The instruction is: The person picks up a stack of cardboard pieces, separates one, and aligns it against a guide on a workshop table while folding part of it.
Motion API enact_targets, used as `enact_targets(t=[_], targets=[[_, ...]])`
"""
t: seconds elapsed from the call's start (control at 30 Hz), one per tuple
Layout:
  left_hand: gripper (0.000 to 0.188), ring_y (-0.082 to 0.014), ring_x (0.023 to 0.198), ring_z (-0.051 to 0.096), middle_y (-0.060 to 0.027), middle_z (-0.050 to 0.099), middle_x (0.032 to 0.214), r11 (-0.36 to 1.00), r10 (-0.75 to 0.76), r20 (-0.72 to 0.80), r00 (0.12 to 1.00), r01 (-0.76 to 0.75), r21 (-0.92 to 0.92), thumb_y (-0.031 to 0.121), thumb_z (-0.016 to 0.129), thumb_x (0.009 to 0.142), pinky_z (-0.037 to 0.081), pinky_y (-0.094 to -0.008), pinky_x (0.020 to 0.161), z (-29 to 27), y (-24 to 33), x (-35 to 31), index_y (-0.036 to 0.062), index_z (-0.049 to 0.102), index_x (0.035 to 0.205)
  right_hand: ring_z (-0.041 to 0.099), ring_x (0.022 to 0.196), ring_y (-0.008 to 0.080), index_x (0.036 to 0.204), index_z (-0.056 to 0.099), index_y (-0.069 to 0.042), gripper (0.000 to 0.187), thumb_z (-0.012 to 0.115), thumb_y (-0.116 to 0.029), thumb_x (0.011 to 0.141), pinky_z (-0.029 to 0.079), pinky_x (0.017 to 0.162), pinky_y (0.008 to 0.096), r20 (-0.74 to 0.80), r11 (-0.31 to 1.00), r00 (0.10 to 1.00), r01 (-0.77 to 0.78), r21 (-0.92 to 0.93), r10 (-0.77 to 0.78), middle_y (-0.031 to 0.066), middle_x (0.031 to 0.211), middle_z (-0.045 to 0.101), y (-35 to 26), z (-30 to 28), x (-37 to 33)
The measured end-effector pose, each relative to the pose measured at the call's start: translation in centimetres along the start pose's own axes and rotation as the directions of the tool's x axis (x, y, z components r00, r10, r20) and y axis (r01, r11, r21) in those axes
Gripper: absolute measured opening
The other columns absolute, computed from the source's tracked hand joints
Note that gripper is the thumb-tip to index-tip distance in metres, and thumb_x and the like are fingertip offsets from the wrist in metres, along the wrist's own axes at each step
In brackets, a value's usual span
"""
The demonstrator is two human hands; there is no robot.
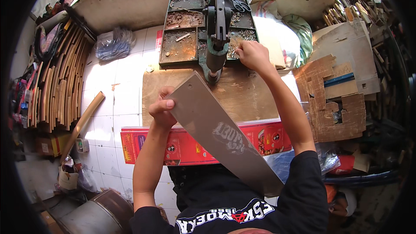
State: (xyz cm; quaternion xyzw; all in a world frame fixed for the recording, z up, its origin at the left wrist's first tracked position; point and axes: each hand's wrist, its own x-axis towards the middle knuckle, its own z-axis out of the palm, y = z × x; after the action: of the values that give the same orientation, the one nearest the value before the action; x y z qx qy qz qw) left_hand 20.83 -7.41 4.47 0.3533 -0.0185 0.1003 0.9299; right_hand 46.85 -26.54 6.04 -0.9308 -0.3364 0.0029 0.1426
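My left hand [162, 106] grips the upper left edge of a long flat grey panel [216, 130], thumb on top. The panel tilts across in front of me, a small hole near its far corner and pale scuffed marks lower down. My right hand [253, 55] is closed at the near right compartment of a dark divided tray [162, 56], which holds many tiny metal pieces. Whatever its fingertips pinch is hidden. Between the hands stands a dark green upright hand press [218, 56], its foot at the edge of a wooden board [251, 97].
Black-handled scissors [240, 4] lie on the tray's far right. Red printed sheets [273, 141] lie beneath the panel. Stacked wooden slats [60, 76] stand left, near a curved strip [82, 125] on white tiles. Cut brown boards [316, 86] and a green-white sack [299, 34] are right.
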Motion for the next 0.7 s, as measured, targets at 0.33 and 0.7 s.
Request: enact_targets(t=[0.33, 0.7], targets=[[0.018, -0.0155, 0.055, 0.05, -0.0066, 0.056, 0.063, 1.0, -0.003, 0.034, 0.999, 0.003, -0.008, 0.017, 0.063, 0.069, 0.042, -0.0296, 0.052, -0.7, -0.2, -0.1, 0.0038, 0.051, 0.067, 0.051, 0.061, 0.0088, 0.091, 0.067, 0.001, 0.012, 0.068, -0.01, 0.089, 0.044, 0.057, 0.0272, 0.071, 0.65, 0.99, 0.026, 0.759, -0.122, 0.0036, 0.068, 0.061, -4.0, 0.0, -5.3], [0.019, -0.0182, 0.06, 0.056, -0.0108, 0.062, 0.071, 0.998, -0.031, 0.051, 0.998, 0.033, -0.044, 0.015, 0.066, 0.068, 0.047, -0.0308, 0.056, -0.2, -0.4, 0.0, 0.0001, 0.057, 0.074, 0.057, 0.067, 0.013, 0.094, 0.066, 0.001, 0.016, 0.074, -0.011, 0.086, 0.048, 0.064, 0.0295, -0.046, 0.677, 0.979, 0.172, 0.715, -0.201, 0.0093, 0.075, 0.063, -5.0, 1.0, -6.0]])
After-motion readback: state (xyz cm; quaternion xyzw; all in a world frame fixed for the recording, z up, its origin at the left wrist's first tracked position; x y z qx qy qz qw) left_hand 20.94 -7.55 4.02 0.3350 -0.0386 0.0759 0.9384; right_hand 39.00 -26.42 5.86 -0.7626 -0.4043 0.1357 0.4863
